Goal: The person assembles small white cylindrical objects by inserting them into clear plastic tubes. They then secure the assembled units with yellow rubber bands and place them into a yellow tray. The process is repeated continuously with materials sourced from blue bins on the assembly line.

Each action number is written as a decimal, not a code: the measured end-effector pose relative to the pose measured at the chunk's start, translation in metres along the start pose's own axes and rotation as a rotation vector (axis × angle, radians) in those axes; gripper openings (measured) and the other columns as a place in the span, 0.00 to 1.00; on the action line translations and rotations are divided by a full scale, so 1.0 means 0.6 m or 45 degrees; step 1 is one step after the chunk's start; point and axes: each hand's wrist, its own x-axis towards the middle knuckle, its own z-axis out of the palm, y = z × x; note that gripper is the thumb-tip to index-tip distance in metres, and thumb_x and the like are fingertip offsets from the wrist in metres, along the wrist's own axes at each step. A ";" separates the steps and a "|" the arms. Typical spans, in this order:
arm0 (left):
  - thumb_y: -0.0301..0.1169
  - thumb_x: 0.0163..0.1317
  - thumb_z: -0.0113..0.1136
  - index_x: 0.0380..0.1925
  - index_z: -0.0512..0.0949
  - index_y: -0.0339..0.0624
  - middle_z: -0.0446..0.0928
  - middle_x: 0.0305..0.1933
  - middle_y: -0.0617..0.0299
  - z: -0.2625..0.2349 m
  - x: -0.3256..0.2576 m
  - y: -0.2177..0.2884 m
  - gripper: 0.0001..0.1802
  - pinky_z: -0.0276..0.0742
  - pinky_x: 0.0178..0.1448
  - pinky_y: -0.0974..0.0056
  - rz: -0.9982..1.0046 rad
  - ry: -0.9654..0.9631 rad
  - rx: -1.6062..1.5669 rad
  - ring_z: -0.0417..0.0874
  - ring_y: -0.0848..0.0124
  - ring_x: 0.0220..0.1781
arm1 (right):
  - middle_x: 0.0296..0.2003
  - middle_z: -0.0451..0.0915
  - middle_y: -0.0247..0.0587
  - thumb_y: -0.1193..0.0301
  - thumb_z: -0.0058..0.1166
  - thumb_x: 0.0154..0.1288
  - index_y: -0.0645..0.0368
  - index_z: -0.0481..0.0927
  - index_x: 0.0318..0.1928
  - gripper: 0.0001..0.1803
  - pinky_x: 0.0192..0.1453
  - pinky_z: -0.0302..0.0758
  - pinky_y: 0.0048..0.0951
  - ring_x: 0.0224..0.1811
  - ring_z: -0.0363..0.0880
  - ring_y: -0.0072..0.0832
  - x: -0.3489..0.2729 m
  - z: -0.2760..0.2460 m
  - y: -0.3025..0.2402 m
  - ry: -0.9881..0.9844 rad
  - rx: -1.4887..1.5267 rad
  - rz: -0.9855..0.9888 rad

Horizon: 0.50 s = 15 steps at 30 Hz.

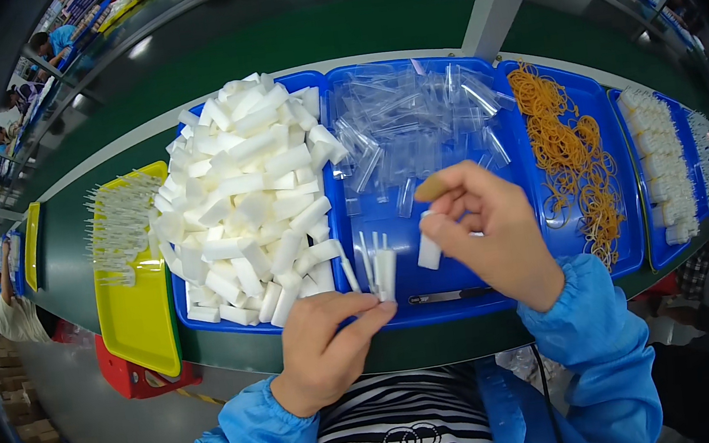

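Observation:
My left hand (334, 346) is closed in a pinch on the lower end of a bundle of slim white sticks (369, 268), which points up and fans apart at the top. My right hand (491, 232) holds a white foam piece (429, 250) between thumb and fingers, a little right of the bundle. A tan finger cot (431, 187) covers its index fingertip. Behind the hands, clear plastic sleeves (412, 114) lie loose in a blue tray (387, 318). A heap of white foam pieces (246, 190) rises to the left of them.
Orange rubber bands (569, 144) fill part of the blue tray on the right. A slim dark tool (450, 295) lies along the near tray edge. At left, a yellow tray (140, 333) bears thin white sticks (123, 222). White bundles (662, 160) stand far right. People sit farther along.

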 end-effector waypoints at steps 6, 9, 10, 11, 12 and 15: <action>0.25 0.49 0.61 0.43 0.83 0.38 0.79 0.44 0.58 0.038 0.019 0.014 0.18 0.73 0.42 0.60 0.097 -0.127 -0.058 0.79 0.61 0.42 | 0.39 0.74 0.40 0.80 0.60 0.61 0.60 0.81 0.45 0.11 0.37 0.80 0.25 0.34 0.80 0.25 -0.045 0.012 -0.022 -0.124 -0.089 -0.121; 0.25 0.49 0.62 0.43 0.82 0.38 0.79 0.45 0.57 0.042 0.016 0.013 0.18 0.73 0.42 0.60 0.075 -0.122 -0.073 0.79 0.61 0.43 | 0.40 0.78 0.40 0.81 0.60 0.61 0.61 0.80 0.47 0.13 0.38 0.81 0.27 0.34 0.82 0.25 -0.048 0.003 -0.023 -0.201 0.067 -0.093; 0.25 0.49 0.62 0.43 0.82 0.38 0.79 0.45 0.57 0.042 0.015 0.012 0.18 0.73 0.42 0.60 0.080 -0.118 -0.069 0.79 0.61 0.43 | 0.42 0.79 0.41 0.81 0.60 0.60 0.62 0.80 0.47 0.13 0.40 0.81 0.26 0.36 0.82 0.25 -0.048 -0.001 -0.023 -0.256 0.064 -0.064; 0.25 0.49 0.62 0.43 0.82 0.38 0.79 0.45 0.57 0.042 0.015 0.012 0.17 0.73 0.42 0.60 0.083 -0.113 -0.065 0.79 0.61 0.43 | 0.43 0.80 0.41 0.82 0.61 0.60 0.63 0.80 0.47 0.14 0.41 0.81 0.25 0.38 0.82 0.24 -0.048 -0.007 -0.022 -0.313 0.062 -0.036; 0.25 0.49 0.62 0.43 0.82 0.38 0.79 0.45 0.58 0.042 0.014 0.012 0.17 0.73 0.42 0.60 0.081 -0.113 -0.068 0.79 0.62 0.43 | 0.45 0.81 0.41 0.82 0.61 0.59 0.64 0.80 0.48 0.14 0.43 0.81 0.24 0.40 0.83 0.23 -0.048 -0.010 -0.022 -0.369 0.059 -0.007; 0.25 0.50 0.61 0.43 0.83 0.39 0.79 0.46 0.59 0.042 0.011 0.014 0.17 0.73 0.42 0.61 0.083 -0.134 -0.084 0.79 0.62 0.44 | 0.41 0.82 0.40 0.83 0.58 0.61 0.66 0.79 0.49 0.15 0.43 0.80 0.24 0.39 0.83 0.22 -0.049 -0.010 -0.022 -0.383 -0.042 -0.053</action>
